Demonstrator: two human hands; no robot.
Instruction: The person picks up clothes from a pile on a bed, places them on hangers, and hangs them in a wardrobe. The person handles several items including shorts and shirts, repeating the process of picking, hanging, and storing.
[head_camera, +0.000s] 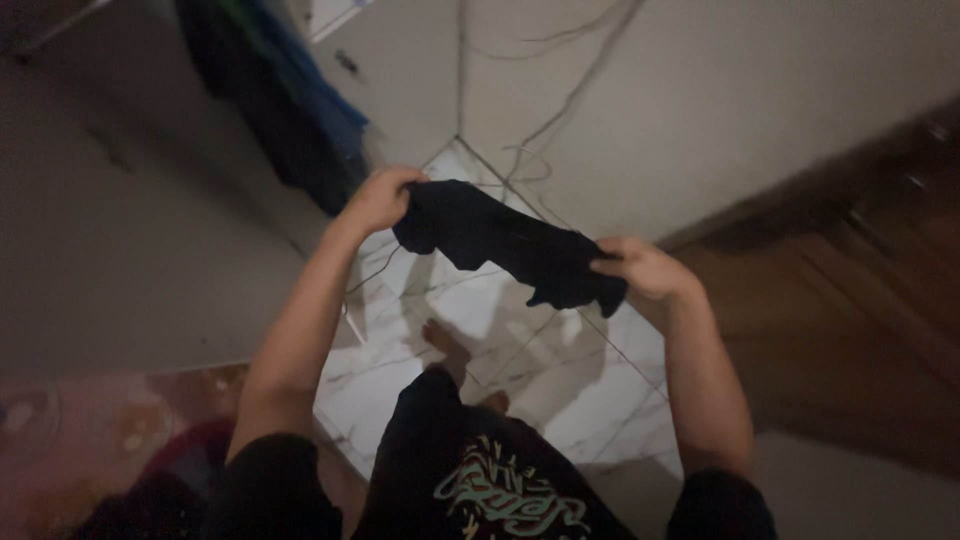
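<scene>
I looked down at my own two hands, which held one dark cloth (510, 248) stretched between them above a pale marble-patterned tile floor (560, 370). My left hand (380, 200) sat at about ten o'clock from the middle of the view, its fingers closed tight on the upper end of the cloth. My right hand (645, 268) sat at about three o'clock, lower than the left, its fingers pinched shut on the other end. The cloth sagged a little in the middle and ran on a slant from upper left to lower right; it was black or very dark, and in the dim light I could not tell what kind of garment it was.

Below the cloth, at about six o'clock, I saw my two bare feet (447, 345) on the tiles, and my dark shirt with one green and pale printed design (505, 495). At eleven o'clock one bundle of dark and blue clothes (285, 110) hung against the wall. Several thin wires (560, 110) trailed down the pale wall at twelve o'clock. At three o'clock stood one brown wooden door (860, 300). At eight o'clock lay a blurred reddish patterned surface (110, 440), too dim to identify.
</scene>
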